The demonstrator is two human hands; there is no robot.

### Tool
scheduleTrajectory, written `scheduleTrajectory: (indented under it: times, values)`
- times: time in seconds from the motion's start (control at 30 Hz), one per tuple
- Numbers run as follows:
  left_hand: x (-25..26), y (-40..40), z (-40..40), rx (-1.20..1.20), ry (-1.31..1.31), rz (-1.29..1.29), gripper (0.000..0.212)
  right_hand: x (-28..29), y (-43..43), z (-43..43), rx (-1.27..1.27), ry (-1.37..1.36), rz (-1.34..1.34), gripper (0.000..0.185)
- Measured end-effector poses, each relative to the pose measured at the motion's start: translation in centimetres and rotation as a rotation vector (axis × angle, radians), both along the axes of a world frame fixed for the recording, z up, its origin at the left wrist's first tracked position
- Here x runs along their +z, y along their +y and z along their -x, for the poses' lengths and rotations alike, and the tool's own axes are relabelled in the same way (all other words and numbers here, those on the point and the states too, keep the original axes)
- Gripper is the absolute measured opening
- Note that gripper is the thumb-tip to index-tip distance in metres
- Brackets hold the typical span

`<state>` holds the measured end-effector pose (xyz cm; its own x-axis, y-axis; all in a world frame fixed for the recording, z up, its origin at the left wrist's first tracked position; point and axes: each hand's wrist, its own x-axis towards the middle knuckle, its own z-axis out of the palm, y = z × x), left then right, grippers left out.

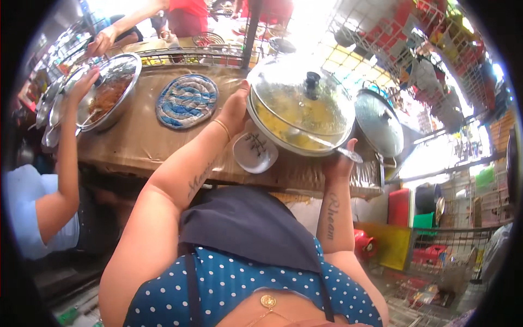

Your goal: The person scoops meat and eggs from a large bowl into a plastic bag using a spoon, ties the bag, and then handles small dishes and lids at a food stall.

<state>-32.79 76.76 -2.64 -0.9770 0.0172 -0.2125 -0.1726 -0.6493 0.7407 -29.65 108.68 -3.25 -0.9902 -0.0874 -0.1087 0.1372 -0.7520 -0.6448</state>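
Both hands hold a wide metal pot by its opposite sides. My left hand is at its left side, the thumb up by the rim; my right hand is at the lower right, partly hidden under the pot. A domed glass lid with a black knob rests tilted on the pot, over yellow food. A metal ladle handle sticks out from under the lid beside my right hand. Below the pot stands a white bowl with a dark plant pattern. A round quilted blue and white pot holder lies left of my left hand.
The brown-covered table carries a metal bowl of reddish food at left, by another person's hand. More lidded pots stand beyond it. Right of my pot stands another lidded pot. A wire grille edges the table's far side.
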Motion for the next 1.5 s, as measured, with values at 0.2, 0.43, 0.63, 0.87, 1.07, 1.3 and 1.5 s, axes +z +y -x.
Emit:
scheduleTrajectory:
  times: [0.2,0.43,0.63,0.87,1.07,1.3,1.5]
  values:
    - [-0.7,0.2,0.7,0.016,0.087,-0.031,0.056,-1.5,1.8,1.9,0.024,0.075,-0.145,0.056]
    - [-0.3,-0.8,-1.7,-0.038,0.191,-0.214,0.055,0.2,1.1,0.2,0.066,0.285,-0.172,0.054]
    - [3.0,-3.0,-5.2,0.02,0.32,-0.119,0.057,2.3,-1.3,-0.5,0.106,0.273,-0.156,0.057]
    - [3.6,-8.0,-9.1,0.198,0.349,-0.054,0.054,0.8,-5.2,1.5,0.286,0.335,-0.104,0.059]
    - [2.8,-12.9,-13.3,0.438,0.276,0.046,0.049,0.9,-12.3,2.7,0.507,0.35,0.022,0.061]
    - [2.5,-16.6,-16.5,0.627,0.161,0.206,0.054,0.9,-19.1,5.2,0.667,0.214,0.05,0.055]
    - [-0.6,-20.1,-17.4,0.73,0.115,0.421,0.056,0.1,-22.6,7.2,0.776,0.062,0.098,0.059]
